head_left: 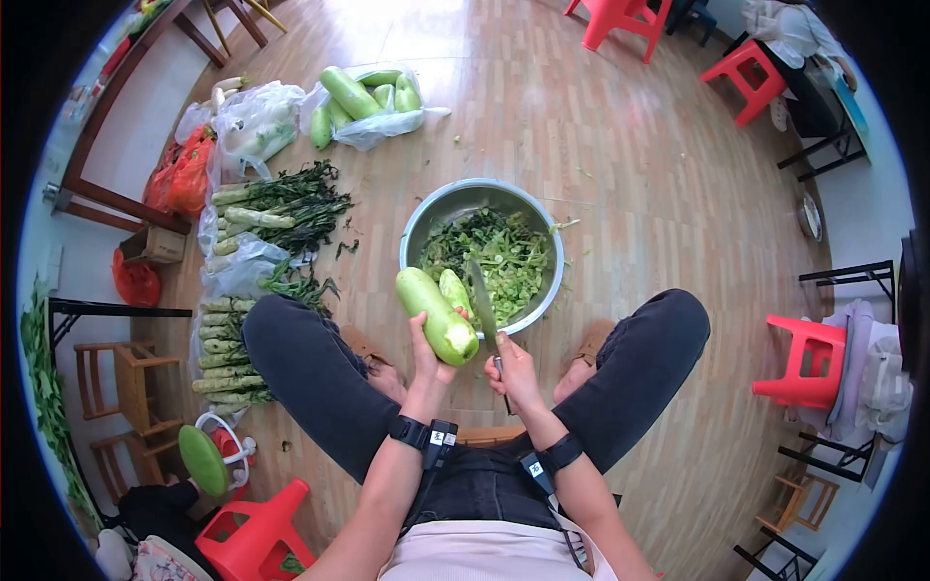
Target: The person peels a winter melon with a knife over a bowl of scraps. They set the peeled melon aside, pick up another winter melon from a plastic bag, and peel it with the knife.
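My left hand (426,353) is wrapped round a long pale-green gourd (431,308), which slants over the near left rim of a metal basin (410,225). The gourd's near end shows a pale cut patch. Beside it, on the basin side, is a smaller light-green piece (451,288), partly hidden by the gourd. In my right hand (517,376) a knife (481,293) is gripped by its handle, blade pointing up and away, close to the gourd's right side. Chopped greens (504,254) fill much of the basin.
Leafy stem vegetables (254,215) lie in rows on plastic at the left. Beyond them stands an open bag of gourds (354,95). Red stools (254,535) and wooden chairs are around the room's edges. Another person (796,37) is at the far right.
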`<action>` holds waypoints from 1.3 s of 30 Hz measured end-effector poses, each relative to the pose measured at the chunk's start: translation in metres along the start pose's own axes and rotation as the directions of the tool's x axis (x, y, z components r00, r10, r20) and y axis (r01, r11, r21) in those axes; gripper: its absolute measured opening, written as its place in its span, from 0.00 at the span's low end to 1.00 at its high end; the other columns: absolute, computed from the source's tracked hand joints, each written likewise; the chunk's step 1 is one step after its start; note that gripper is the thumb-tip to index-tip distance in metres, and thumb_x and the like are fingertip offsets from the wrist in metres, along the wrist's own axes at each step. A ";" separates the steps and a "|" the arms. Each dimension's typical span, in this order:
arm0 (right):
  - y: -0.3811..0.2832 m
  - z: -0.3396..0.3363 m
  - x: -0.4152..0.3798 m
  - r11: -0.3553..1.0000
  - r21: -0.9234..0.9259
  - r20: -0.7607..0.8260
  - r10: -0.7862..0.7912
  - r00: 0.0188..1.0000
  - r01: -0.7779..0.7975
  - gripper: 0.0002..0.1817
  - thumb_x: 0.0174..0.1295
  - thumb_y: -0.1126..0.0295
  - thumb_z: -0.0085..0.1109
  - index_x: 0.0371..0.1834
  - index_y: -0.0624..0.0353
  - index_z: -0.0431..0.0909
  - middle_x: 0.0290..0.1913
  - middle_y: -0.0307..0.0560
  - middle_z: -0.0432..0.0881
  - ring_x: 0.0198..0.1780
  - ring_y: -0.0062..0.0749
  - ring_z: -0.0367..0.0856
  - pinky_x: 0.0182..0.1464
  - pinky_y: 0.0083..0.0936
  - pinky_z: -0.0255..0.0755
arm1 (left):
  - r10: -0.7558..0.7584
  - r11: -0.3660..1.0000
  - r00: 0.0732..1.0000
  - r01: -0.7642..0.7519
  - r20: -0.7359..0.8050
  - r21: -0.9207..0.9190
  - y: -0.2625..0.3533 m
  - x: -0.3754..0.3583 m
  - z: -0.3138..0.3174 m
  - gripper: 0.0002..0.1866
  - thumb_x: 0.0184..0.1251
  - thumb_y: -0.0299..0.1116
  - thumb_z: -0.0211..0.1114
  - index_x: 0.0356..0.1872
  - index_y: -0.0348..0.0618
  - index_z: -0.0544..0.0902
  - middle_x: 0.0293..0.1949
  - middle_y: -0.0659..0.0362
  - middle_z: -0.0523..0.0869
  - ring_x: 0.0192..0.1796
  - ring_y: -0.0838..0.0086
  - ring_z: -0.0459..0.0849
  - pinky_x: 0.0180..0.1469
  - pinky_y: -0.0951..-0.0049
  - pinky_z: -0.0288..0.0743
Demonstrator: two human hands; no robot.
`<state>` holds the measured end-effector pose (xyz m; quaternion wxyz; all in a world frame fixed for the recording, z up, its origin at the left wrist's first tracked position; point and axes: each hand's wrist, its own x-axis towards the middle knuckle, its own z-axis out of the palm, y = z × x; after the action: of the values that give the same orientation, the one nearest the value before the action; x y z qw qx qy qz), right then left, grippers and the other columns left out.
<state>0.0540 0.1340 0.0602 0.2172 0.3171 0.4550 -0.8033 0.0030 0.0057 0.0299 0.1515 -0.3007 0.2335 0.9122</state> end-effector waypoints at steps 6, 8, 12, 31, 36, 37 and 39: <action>0.007 0.004 -0.007 0.804 -0.463 0.048 -0.397 0.917 0.373 0.22 0.64 0.65 0.44 0.62 0.52 0.61 0.15 0.30 0.62 0.15 0.11 0.56 0.16 0.11 0.51 | -0.015 0.993 1.000 0.016 0.004 -0.121 0.001 0.010 -0.013 0.30 0.53 0.52 0.53 0.48 0.34 0.68 0.40 0.50 0.77 0.43 0.64 0.78 0.48 0.66 0.72; 0.006 0.004 -0.010 0.754 -0.544 0.091 -0.384 0.919 0.369 0.23 0.63 0.67 0.46 0.63 0.50 0.60 0.15 0.29 0.61 0.16 0.11 0.55 0.18 0.11 0.52 | 0.001 0.994 1.000 -0.004 -0.032 -0.112 0.004 0.011 -0.017 0.30 0.53 0.53 0.53 0.48 0.36 0.68 0.40 0.50 0.77 0.43 0.64 0.77 0.47 0.66 0.72; 0.005 0.005 -0.012 0.632 -0.681 0.136 -0.388 0.912 0.370 0.23 0.61 0.69 0.49 0.61 0.51 0.63 0.17 0.30 0.62 0.20 0.11 0.56 0.22 0.12 0.56 | -0.052 0.992 0.999 0.049 -0.017 -0.118 0.003 0.013 -0.015 0.30 0.53 0.54 0.53 0.49 0.38 0.68 0.39 0.52 0.77 0.42 0.65 0.77 0.46 0.65 0.72; -0.005 0.007 -0.015 0.441 -0.786 0.224 -0.450 0.864 0.434 0.20 0.58 0.56 0.51 0.55 0.42 0.70 0.14 0.48 0.72 0.18 0.40 0.75 0.23 0.30 0.66 | -0.131 0.989 0.989 0.126 0.068 0.074 -0.002 0.004 -0.013 0.33 0.57 0.52 0.51 0.50 0.28 0.65 0.38 0.47 0.77 0.41 0.63 0.78 0.44 0.66 0.74; 0.002 0.009 -0.010 0.463 -0.772 0.139 -0.544 0.827 0.434 0.19 0.59 0.57 0.51 0.53 0.49 0.72 0.14 0.44 0.74 0.15 0.32 0.73 0.21 0.27 0.64 | -0.154 0.988 0.987 0.152 0.052 0.029 -0.002 0.003 -0.010 0.33 0.55 0.51 0.53 0.50 0.29 0.65 0.38 0.47 0.77 0.41 0.64 0.78 0.45 0.67 0.74; 0.008 0.007 -0.005 0.464 -0.772 0.137 -0.546 0.827 0.434 0.19 0.59 0.57 0.51 0.53 0.49 0.72 0.14 0.44 0.74 0.15 0.32 0.73 0.21 0.27 0.64 | -0.144 0.988 0.989 0.141 0.040 0.069 -0.001 0.003 -0.008 0.33 0.54 0.51 0.53 0.50 0.29 0.65 0.38 0.48 0.77 0.41 0.64 0.78 0.45 0.67 0.73; 0.013 0.005 0.000 0.824 -0.450 0.030 -0.371 0.928 0.344 0.20 0.62 0.56 0.47 0.49 0.57 0.74 0.12 0.39 0.71 0.11 0.21 0.67 0.15 0.19 0.59 | -0.125 0.988 0.992 0.123 0.020 0.090 -0.001 0.003 -0.005 0.32 0.54 0.51 0.53 0.50 0.31 0.65 0.39 0.48 0.77 0.41 0.64 0.78 0.46 0.67 0.74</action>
<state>0.0604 0.1230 0.0542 0.1166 0.1912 0.6846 -0.6937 0.0040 0.0042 0.0241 0.2240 -0.2959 0.2525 0.8936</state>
